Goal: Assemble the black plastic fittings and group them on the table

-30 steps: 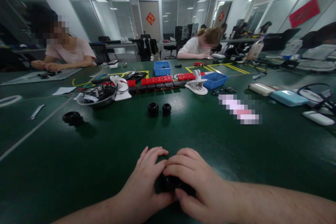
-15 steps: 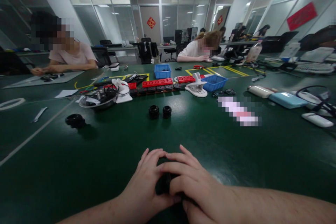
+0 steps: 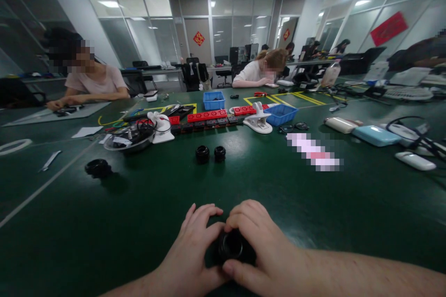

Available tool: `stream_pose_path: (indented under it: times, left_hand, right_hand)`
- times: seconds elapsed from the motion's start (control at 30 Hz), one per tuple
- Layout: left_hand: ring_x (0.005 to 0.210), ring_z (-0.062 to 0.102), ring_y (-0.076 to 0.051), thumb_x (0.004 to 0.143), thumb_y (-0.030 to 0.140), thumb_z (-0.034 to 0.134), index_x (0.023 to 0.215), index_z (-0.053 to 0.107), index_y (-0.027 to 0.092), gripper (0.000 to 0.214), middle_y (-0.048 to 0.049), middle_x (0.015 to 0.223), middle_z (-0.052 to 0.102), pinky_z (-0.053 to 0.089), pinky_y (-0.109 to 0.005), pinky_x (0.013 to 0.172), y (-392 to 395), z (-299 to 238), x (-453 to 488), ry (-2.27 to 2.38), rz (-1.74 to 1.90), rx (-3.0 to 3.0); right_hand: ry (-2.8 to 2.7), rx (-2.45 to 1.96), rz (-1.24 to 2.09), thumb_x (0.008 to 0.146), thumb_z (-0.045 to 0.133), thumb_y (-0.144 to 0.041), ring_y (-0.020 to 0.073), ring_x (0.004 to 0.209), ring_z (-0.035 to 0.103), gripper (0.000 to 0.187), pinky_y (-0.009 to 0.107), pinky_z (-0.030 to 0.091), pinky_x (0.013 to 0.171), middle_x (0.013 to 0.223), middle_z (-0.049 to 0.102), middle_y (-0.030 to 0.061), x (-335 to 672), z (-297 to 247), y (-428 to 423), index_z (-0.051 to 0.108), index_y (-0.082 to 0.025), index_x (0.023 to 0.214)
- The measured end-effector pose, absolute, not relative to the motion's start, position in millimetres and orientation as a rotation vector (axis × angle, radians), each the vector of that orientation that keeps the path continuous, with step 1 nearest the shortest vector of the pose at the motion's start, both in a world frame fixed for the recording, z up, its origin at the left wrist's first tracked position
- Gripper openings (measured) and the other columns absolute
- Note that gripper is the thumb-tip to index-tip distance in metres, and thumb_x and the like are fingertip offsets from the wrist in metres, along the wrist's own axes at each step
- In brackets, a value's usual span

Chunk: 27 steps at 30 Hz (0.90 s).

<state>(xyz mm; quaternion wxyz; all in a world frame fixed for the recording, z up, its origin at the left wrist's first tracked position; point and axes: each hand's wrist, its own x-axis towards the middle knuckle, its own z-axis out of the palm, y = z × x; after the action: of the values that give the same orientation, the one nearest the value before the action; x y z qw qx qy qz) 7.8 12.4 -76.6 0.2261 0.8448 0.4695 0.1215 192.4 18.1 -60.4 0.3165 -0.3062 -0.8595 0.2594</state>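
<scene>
Between my two hands is a black round fitting (image 3: 232,245) with a wide hole facing up at me. My left hand (image 3: 198,246) curves round its left side, thumb and forefinger at the edge, the other fingers stretched past it. My right hand (image 3: 259,246) closes on it from the right, fingertips at the far rim and thumb at the near side. Its lower part is hidden. Farther out, two similar ribbed black fittings stand side by side, a larger one (image 3: 202,154) and a smaller one (image 3: 219,153). Another black fitting (image 3: 98,168) lies on its side to the left.
The green table (image 3: 156,204) bears a metal bowl of parts (image 3: 128,144), red socket strips (image 3: 206,115), white clips (image 3: 258,120) and blue bins (image 3: 214,100). A light-blue case (image 3: 376,135) lies at right. Two people sit across the table, one at left (image 3: 94,81), one (image 3: 249,74) near the middle.
My right hand's fingers have drawn back and curled, uncovering the fitting's round opening between my hands. The view has tilted up slightly, so the table things sit a little lower.
</scene>
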Motion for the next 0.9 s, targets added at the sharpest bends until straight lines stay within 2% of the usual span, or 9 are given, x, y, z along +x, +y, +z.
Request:
stream_pose_path:
  times: [0.2, 0.27, 0.37, 0.43, 0.63, 0.73, 0.8, 0.9]
  left_hand:
    - [0.117, 0.040, -0.031, 0.063, 0.028, 0.065, 0.102, 0.059, 0.027, 0.040, -0.0054, 0.120, 0.049, 0.016, -0.060, 0.102, 11, -79, 7, 1.292, 0.382, 2.356]
    - [0.117, 0.040, -0.032, 0.063, 0.029, 0.065, 0.107, 0.057, 0.029, 0.045, -0.0048, 0.120, 0.049, 0.016, -0.061, 0.102, 11, -80, 7, 1.283, 0.391, 2.367]
    - [0.117, 0.041, -0.032, 0.063, 0.028, 0.066, 0.115, 0.052, 0.030, 0.054, -0.0056, 0.120, 0.050, 0.019, -0.062, 0.101, 11, -82, 7, 1.286, 0.399, 2.391]
    - [0.116, 0.042, -0.032, 0.062, 0.027, 0.065, 0.117, 0.051, 0.029, 0.057, -0.0063, 0.120, 0.050, 0.021, -0.061, 0.101, 11, -84, 7, 1.287, 0.412, 2.415]
    - [0.118, 0.041, -0.033, 0.065, 0.031, 0.065, 0.119, 0.050, 0.028, 0.056, -0.0071, 0.123, 0.049, 0.022, -0.061, 0.100, 11, -88, 6, 1.286, 0.408, 2.454]
    - [0.119, 0.039, -0.032, 0.068, 0.037, 0.065, 0.121, 0.048, 0.028, 0.056, -0.0080, 0.125, 0.047, 0.019, -0.062, 0.101, 11, -88, 4, 1.287, 0.381, 2.425]
    - [0.119, 0.039, -0.032, 0.067, 0.039, 0.067, 0.122, 0.046, 0.029, 0.059, -0.0078, 0.126, 0.047, 0.018, -0.062, 0.101, 11, -87, 4, 1.284, 0.373, 2.405]
    - [0.119, 0.039, -0.031, 0.067, 0.036, 0.067, 0.119, 0.049, 0.029, 0.056, -0.0070, 0.124, 0.047, 0.017, -0.061, 0.102, 11, -83, 5, 1.266, 0.385, 2.390]
  right_hand:
    - [-2.359, -0.695, 0.670, 0.064, 0.044, -0.020, 0.0187, 0.087, 0.048, 0.027, 0.036, 0.039, 0.079, 0.093, 0.059, 0.0058, 192, -54, 18, 0.051, -0.016, 0.090]
    - [-2.438, -0.644, 0.663, 0.064, 0.043, -0.017, 0.0181, 0.093, 0.049, 0.028, 0.037, 0.036, 0.087, 0.098, 0.061, 0.0036, 193, -48, 17, 0.053, -0.017, 0.089]
    - [-2.607, -0.580, 0.622, 0.071, 0.045, -0.014, 0.0180, 0.112, 0.044, 0.021, 0.042, 0.019, 0.104, 0.112, 0.060, -0.0014, 195, -40, 16, 0.056, -0.020, 0.088]
    - [-2.691, -0.578, 0.599, 0.076, 0.045, -0.015, 0.0188, 0.121, 0.037, 0.018, 0.046, 0.007, 0.108, 0.118, 0.058, -0.0025, 196, -35, 16, 0.058, -0.021, 0.087]
    - [-2.774, -0.557, 0.624, 0.081, 0.046, -0.020, 0.0208, 0.130, 0.024, 0.018, 0.051, -0.006, 0.106, 0.125, 0.053, -0.0031, 197, -32, 19, 0.060, -0.021, 0.092]
    - [-2.698, -0.550, 0.609, 0.082, 0.049, -0.030, 0.0218, 0.130, 0.025, 0.024, 0.051, -0.002, 0.107, 0.129, 0.049, 0.0011, 200, -37, 19, 0.059, -0.022, 0.102]
    - [-2.575, -0.585, 0.580, 0.081, 0.051, -0.035, 0.0216, 0.125, 0.033, 0.033, 0.049, 0.005, 0.107, 0.127, 0.049, 0.0057, 201, -42, 18, 0.055, -0.020, 0.110]
    - [-2.404, -0.693, 0.564, 0.077, 0.053, -0.033, 0.0208, 0.112, 0.043, 0.037, 0.047, 0.016, 0.105, 0.117, 0.052, 0.0083, 199, -50, 17, 0.051, -0.017, 0.111]
